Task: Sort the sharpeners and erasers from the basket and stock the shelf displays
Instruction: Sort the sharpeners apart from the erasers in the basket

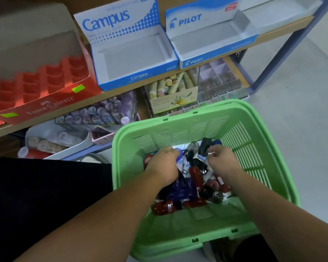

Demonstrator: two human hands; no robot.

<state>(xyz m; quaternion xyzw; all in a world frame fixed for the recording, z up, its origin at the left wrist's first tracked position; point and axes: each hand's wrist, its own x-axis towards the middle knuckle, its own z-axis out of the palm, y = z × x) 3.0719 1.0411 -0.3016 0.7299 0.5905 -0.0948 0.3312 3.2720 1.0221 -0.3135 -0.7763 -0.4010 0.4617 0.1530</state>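
Digging into the heap, both hands curl their fingers down among the pieces. Whether the left hand or the right hand has closed on one I cannot tell, since the knuckles hide it. Sharpeners, red, blue and black, lie heaped in the basket. It sits close under the shelf, probably so the empty Campus box and Pilot box are within easy reach.

basket 1 | blue display boxes 2 | red tray 1 | hands 2
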